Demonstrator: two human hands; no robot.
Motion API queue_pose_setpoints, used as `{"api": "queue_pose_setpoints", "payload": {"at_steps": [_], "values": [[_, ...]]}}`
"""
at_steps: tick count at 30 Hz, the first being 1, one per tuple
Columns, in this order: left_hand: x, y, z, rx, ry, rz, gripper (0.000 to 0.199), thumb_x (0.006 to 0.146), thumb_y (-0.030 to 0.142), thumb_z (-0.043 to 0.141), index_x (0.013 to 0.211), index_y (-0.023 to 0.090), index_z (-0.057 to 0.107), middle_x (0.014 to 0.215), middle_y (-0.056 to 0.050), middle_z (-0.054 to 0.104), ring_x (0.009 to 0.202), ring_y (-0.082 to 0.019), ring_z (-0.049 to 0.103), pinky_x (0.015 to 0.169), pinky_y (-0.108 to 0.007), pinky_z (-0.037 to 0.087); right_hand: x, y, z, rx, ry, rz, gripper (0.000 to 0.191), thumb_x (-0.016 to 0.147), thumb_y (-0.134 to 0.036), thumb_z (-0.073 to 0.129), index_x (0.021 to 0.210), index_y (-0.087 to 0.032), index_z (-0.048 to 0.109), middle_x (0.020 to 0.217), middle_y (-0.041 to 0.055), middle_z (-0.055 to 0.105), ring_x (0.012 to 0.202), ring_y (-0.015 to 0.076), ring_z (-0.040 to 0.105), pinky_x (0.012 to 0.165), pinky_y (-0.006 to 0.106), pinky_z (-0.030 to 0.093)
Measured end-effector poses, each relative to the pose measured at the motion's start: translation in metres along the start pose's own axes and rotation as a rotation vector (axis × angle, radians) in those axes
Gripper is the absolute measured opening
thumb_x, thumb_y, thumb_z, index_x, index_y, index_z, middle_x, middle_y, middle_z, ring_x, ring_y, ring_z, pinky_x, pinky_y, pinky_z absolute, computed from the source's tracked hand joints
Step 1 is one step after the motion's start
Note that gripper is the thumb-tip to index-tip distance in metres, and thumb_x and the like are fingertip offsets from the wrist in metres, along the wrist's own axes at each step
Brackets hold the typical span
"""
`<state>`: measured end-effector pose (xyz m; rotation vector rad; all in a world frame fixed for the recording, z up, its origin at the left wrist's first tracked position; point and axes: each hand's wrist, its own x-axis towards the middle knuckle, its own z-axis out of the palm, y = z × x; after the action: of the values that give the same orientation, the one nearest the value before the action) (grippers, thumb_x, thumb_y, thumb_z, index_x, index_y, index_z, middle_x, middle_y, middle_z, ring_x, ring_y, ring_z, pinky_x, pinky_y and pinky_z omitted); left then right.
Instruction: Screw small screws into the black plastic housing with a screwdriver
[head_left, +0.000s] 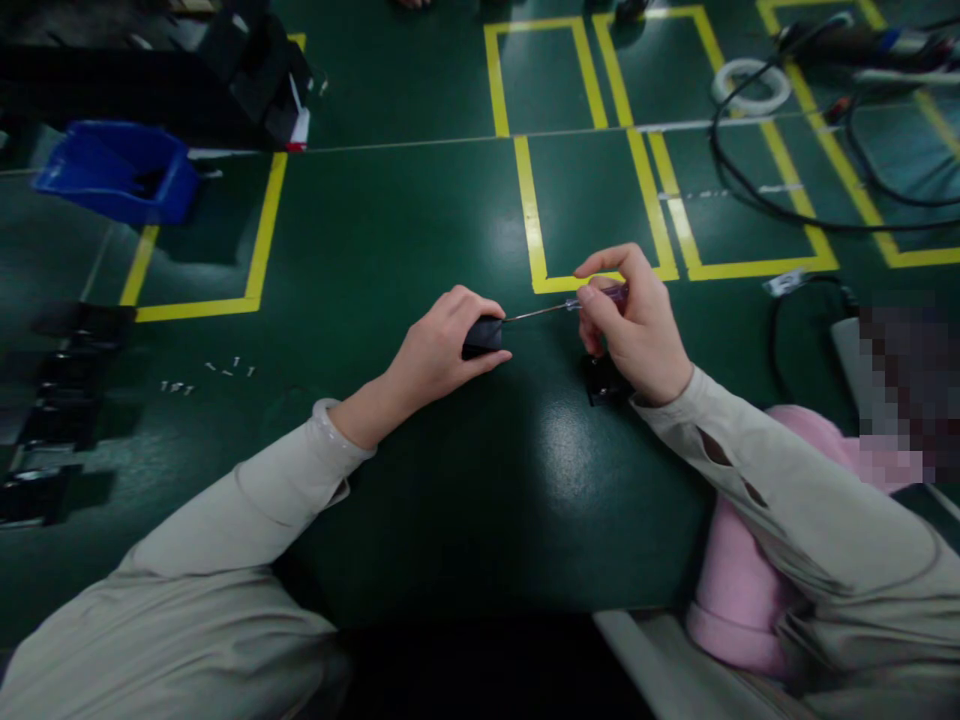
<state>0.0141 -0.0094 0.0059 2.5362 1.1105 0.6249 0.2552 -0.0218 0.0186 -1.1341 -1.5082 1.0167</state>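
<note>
My left hand (448, 345) is closed around a small black block-like part (484, 337), thumb and fingers on opposite sides of it. My right hand (636, 325) grips a screwdriver (574, 303) by its clear purplish handle, the index finger raised and curved. The thin metal shaft points left, and its tip meets the edge of the black part near my left fingertips. Just below my right hand lies another small black piece (600, 380), partly hidden by the hand. Whether a screw sits at the tip is too small to tell.
Several small screws (180, 387) lie on the green table (420, 220) at left. Black parts (60, 400) line the left edge, below a blue bin (120, 170). Black cables (750, 190) and a white ring (750, 87) are at upper right. A pink sleeve (739, 590) is beside my right arm.
</note>
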Motion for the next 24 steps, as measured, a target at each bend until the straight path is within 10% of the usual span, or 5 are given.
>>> {"api": "queue_pose_setpoints", "payload": {"at_steps": [24], "values": [[0.0001, 0.0024, -0.0015, -0.007, -0.024, -0.03, 0.036, 0.089, 0.034, 0.069, 0.118, 0.017, 0.056, 0.116, -0.01, 0.061, 0.109, -0.024, 0.058, 0.095, -0.039, 0.049, -0.0005, -0.0014, 0.0002, -0.009, 0.005, 0.007, 0.024, 0.092, -0.044, 0.063, 0.101, -0.028, 0.048, 0.052, -0.0102, 0.045, 0.037, 0.0086, 0.044, 0.034, 0.026, 0.031]]}}
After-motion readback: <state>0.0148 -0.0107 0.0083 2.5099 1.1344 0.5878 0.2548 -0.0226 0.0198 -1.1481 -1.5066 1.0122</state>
